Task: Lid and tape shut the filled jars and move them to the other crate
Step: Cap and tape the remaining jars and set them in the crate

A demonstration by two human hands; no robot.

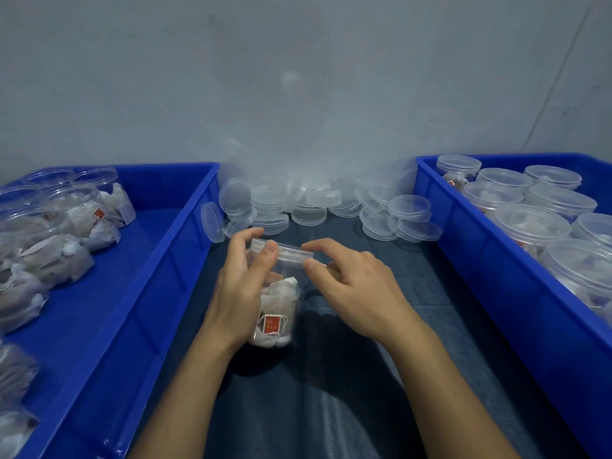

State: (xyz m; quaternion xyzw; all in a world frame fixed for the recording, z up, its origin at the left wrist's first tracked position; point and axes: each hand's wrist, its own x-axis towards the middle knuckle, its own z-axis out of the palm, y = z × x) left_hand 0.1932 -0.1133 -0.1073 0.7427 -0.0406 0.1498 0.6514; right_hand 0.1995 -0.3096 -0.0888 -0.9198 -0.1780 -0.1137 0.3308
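Observation:
A clear plastic jar [277,309] filled with white tea bags, one with a red tag, stands between my hands in the middle of the table. A clear lid [288,251] sits on its mouth. My left hand [240,286] grips the jar's left side, thumb and forefinger up at the lid's rim. My right hand [351,286] is at the lid's right edge, its forefinger and thumb touching the rim. The left blue crate [159,260] holds several open filled jars lying on their sides. The right blue crate [470,246] holds several lidded jars standing upright.
A heap of loose clear lids [318,207] lies at the back of the table against a clear plastic bag and the grey wall. A dark blue cloth [331,392] covers the table between the two crates.

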